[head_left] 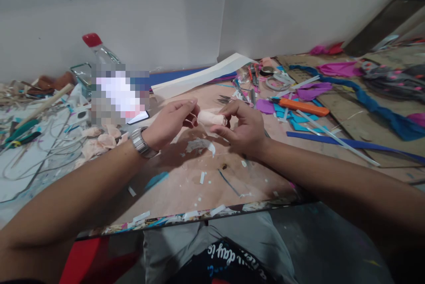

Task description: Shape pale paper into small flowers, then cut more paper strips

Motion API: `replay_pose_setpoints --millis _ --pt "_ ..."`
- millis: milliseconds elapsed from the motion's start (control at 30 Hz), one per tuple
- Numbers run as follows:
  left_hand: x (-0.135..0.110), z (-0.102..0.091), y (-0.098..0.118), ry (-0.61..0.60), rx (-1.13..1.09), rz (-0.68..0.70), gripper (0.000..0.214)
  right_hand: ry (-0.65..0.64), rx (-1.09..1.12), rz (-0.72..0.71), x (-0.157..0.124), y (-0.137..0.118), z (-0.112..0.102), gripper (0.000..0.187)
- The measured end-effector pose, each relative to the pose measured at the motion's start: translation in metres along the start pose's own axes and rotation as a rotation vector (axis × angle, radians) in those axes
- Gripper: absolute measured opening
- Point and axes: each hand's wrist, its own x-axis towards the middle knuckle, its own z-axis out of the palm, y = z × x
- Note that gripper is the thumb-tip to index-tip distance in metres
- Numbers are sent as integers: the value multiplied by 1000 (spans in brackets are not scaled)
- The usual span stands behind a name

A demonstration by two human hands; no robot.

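Observation:
A small pale peach roll [211, 118], seemingly of wrapped thin material, lies level above the table. My right hand [245, 126] is closed on its right end, thumb below and fingers above. The roll's right end looks rough and open. My left hand [172, 120], with a metal watch [141, 142] on the wrist, is close to the roll's left end. Its fingers are curled in together; whatever they pinch, if anything, is hidden. Several crumpled peach pieces [106, 140] lie left of my left forearm.
Beyond my hands lie a cream strip [202, 78], small scissors [227, 99] and an orange cutter [303, 106]. Blue and pink scraps [299, 122] cover the right side. At left are green-handled pliers [25, 133], wires and a clear bottle with a red cap [92, 39]; a lit screen is blurred.

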Motion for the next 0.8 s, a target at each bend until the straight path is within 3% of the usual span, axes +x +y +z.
replay_pose_setpoints --millis 133,300,400,600,800 --pt "-3 1 3 -118 111 1 33 22 5 26 0 0 0 39" --pt "-2 2 3 -24 39 -1 7 26 -1 24 1 -1 0 38" --pt "-1 1 4 -12 -3 -11 7 37 -18 20 2 -2 0 38" --pt "-4 3 6 -224 101 -60 21 56 -50 3 4 -1 0 47" --pt "-3 3 7 -176 226 -58 3 60 -50 -19 3 1 1 45"
